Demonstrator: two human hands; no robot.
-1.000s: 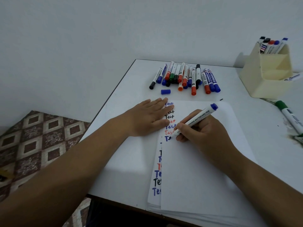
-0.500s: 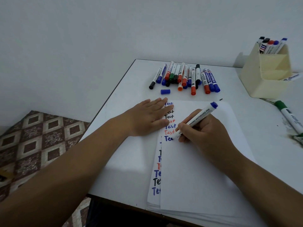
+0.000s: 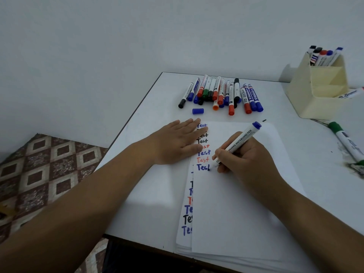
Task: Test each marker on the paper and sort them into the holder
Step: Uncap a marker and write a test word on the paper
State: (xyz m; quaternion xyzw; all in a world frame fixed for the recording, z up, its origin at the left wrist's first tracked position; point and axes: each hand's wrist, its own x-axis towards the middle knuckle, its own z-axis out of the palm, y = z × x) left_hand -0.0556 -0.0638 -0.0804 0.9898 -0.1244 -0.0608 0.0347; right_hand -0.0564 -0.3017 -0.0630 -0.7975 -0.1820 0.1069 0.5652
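I read this as mid-task: right hand (image 3: 244, 154) pinches the blue marker (image 3: 236, 146), tip on the paper (image 3: 246, 203) finishing a blue "Test"; left hand (image 3: 177, 142) lies flat, fingers straight, pinning the sheet. Five markers stand in the holder (image 3: 315, 95), a big pile (image 3: 222, 93) waits untested, loose blue cap (image 3: 198, 111) beside it. Under-sheet words cut off; green marker (image 3: 346, 142) status unclear.

right hand (image 3: 244, 154) writes with blue marker (image 3: 237, 145) on paper (image 3: 246, 203).
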